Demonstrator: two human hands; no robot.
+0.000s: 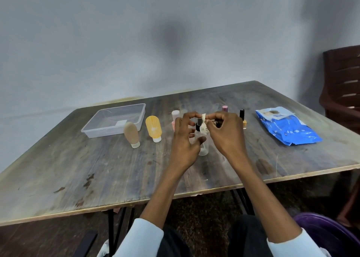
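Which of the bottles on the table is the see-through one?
The clear spray bottle with the black top, gripped by the left hand; the tan tube, yellow tube and pink bottle are opaque.

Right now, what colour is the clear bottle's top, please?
The bottle's top is black; the head view shows it.

Dim, soft light; blurry shadow (pixel 171 40) on wall (pixel 78 42); edges bow.

Small clear bottle (pixel 204 148) with a black top, roughly upright over the middle of the table (pixel 97 169). Crumpled off-white wipe (pixel 204 127) is bunched right against its neck.
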